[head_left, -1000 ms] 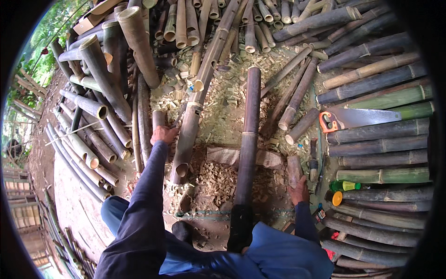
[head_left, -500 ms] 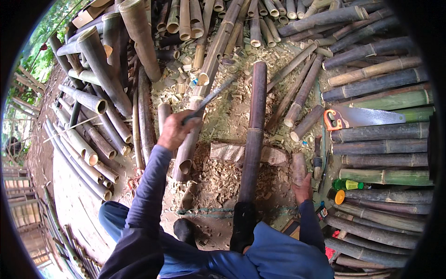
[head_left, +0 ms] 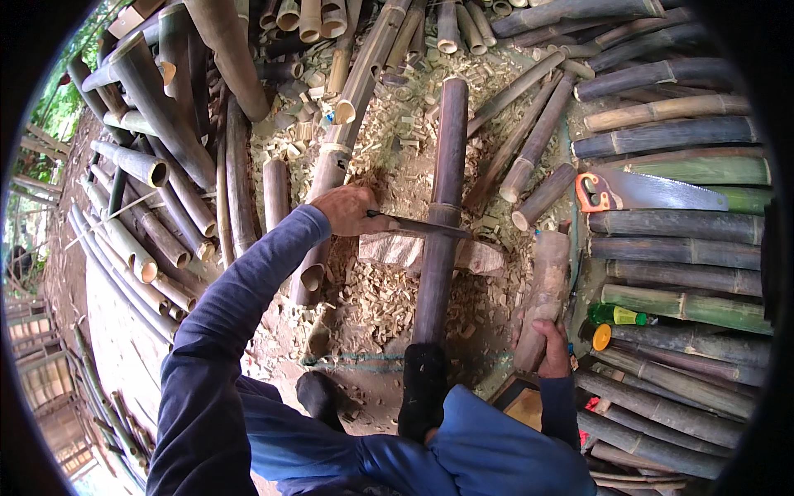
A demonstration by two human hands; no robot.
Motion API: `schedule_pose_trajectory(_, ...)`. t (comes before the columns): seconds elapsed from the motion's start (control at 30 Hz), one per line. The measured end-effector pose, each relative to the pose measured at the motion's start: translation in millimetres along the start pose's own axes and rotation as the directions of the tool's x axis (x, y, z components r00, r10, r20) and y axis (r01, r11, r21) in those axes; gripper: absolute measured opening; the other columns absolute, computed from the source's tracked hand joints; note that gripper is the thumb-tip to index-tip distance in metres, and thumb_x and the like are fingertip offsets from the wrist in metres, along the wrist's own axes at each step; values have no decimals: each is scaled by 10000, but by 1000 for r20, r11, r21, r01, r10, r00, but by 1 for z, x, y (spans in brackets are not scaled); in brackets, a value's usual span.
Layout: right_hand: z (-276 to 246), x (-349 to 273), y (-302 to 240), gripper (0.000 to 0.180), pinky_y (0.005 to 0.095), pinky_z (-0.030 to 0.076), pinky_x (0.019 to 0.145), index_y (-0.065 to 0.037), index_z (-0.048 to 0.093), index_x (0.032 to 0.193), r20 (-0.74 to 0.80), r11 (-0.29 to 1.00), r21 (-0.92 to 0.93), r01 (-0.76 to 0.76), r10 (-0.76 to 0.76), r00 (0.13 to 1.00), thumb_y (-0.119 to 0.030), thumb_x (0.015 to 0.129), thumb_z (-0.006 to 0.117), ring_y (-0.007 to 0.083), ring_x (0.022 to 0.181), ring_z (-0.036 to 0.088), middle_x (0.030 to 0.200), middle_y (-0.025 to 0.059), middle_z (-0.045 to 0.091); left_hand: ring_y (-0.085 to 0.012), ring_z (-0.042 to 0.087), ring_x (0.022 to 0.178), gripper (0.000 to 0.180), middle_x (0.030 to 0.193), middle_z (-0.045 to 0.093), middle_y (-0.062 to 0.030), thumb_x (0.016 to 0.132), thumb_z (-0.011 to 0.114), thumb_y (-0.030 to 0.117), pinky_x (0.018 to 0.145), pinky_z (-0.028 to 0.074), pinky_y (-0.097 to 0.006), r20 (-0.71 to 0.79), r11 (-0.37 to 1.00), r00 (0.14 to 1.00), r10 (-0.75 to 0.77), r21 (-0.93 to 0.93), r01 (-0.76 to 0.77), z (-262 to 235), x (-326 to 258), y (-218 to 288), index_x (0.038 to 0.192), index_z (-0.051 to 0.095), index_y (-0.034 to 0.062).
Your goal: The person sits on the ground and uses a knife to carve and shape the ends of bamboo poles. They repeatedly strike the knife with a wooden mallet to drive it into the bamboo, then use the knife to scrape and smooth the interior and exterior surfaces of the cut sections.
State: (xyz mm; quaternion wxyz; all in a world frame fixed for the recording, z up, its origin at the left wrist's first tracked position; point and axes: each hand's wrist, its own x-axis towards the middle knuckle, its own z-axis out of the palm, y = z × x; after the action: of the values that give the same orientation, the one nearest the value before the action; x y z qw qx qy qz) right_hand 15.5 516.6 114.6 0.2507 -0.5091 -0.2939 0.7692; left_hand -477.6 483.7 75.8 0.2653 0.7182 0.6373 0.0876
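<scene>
My left hand [head_left: 346, 211] grips the handle of a long knife [head_left: 413, 224], its dark blade lying across a dark bamboo pole [head_left: 447, 157] near a joint. The pole rests over a pale split wood block [head_left: 393, 250], and my foot in a black sock [head_left: 423, 384] bears on its near end. On the right, my right hand [head_left: 550, 347] is wrapped round the lower end of a thick, short wooden club [head_left: 547, 285]. The club points away from me, to the right of the block.
Wood chips [head_left: 372, 314] cover the ground. A handsaw [head_left: 645, 194] with an orange handle lies on stacked bamboo at the right, above a green bottle [head_left: 616, 315]. A bamboo tube [head_left: 331, 174] slants beside my left hand; more bamboo leans at the far left.
The knife has swung down and right from above the chips onto the bamboo pole. My right hand now holds the club nearer to me, and the club looks raised. The view has shifted slightly.
</scene>
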Motion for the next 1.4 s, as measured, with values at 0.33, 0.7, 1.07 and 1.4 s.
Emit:
schedule_pose_trajectory(0.33, 42, -9, -22, 630, 398, 598, 611, -20, 455, 1357, 28, 949, -300, 102, -98, 995, -114, 801, 736, 259, 758, 685, 1038, 135, 653, -415, 688, 776, 685, 781, 693, -239, 937, 620, 653, 798, 543, -507, 89, 999, 995, -34, 32, 32, 16, 8, -5, 807, 748, -8)
schedule_pose_trajectory(0.7, 74, -11, -46, 698, 400, 604, 629, -33, 422, 1404, 40, 942, -330, 59, -48, 998, -33, 779, 732, 259, 820, 698, 1101, 133, 638, -380, 698, 791, 851, 769, 684, -229, 904, 534, 792, 789, 562, -495, 131, 999, 990, -49, 5, 49, 20, 9, -13, 756, 711, -27)
schedule_pose_trajectory(1.07, 100, -9, -97, 972, 348, 505, 980, -23, 256, 1583, 245, 786, -543, 294, -187, 951, -15, 760, 774, 214, 1174, 577, 1361, 133, 547, -351, 706, 895, 676, 870, 734, -189, 915, 615, 694, 893, 542, -468, 77, 978, 986, -146, 160, 133, 30, -4, -2, 971, 780, 40)
schedule_pose_trajectory(1.4, 133, 95, -70, 863, 472, 540, 960, 49, 427, 1371, 311, -60, -950, 305, -195, 930, -171, 656, 855, 423, 1081, 685, 1160, 304, 662, -402, 707, 830, 731, 819, 707, -223, 879, 626, 732, 851, 560, -486, 60, 978, 993, -97, 193, 84, 27, 15, 5, 920, 730, 9)
